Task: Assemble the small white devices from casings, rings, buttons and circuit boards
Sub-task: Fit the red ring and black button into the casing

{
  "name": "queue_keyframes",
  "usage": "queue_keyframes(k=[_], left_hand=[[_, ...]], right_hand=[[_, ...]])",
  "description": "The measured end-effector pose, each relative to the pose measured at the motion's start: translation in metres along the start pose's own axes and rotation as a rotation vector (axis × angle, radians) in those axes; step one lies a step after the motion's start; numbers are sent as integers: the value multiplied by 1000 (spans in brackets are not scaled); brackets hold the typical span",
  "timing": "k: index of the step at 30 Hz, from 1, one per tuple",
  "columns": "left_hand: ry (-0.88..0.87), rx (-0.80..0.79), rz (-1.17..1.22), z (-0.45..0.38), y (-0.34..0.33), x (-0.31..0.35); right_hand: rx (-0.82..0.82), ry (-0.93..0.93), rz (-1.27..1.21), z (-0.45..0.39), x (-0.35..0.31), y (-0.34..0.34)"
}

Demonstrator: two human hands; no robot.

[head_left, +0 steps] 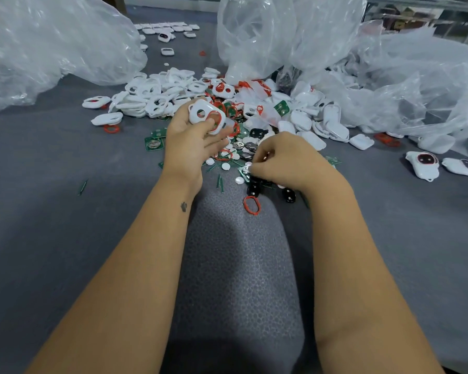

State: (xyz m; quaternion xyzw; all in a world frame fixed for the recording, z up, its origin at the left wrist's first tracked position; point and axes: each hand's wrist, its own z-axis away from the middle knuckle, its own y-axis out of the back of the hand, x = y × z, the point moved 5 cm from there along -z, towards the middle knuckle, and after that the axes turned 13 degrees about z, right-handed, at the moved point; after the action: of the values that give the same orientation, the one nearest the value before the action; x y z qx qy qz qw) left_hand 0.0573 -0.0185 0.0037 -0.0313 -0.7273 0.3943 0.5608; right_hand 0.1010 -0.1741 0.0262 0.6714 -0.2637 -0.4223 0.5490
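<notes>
My left hand [192,141] holds a white casing [204,112] with a red ring seated in its opening, thumb pressed on the ring, lifted above the parts pile. My right hand [284,160] is lower and to the right, fingers curled down into a scatter of small white round buttons [225,166], black buttons [254,188] and green circuit boards [153,143]; it pinches a small pale part, too small to tell which. A loose red ring [251,205] lies just in front of that hand.
A heap of white casings [152,95] lies behind my hands on the grey mat [65,211]. White back shells [330,128] spill from crumpled clear plastic bags [389,76] at right; another bag [46,49] fills the far left. Two assembled devices [423,164] sit at right.
</notes>
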Motion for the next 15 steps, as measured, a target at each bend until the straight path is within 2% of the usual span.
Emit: queue_keyframes(k=[2, 6, 11, 15], left_hand=[[20, -27, -22, 1, -3, -2], [23, -67, -138, 2, -7, -7], [15, -104, -163, 3, -9, -10], [10, -89, -171, 3, -7, -9]], right_hand=[[-80, 42, -18, 1, 1, -1], [-65, 77, -33, -3, 5, -1], [1, 72, -84, -7, 7, -5], [158, 61, -292, -6, 8, -2]])
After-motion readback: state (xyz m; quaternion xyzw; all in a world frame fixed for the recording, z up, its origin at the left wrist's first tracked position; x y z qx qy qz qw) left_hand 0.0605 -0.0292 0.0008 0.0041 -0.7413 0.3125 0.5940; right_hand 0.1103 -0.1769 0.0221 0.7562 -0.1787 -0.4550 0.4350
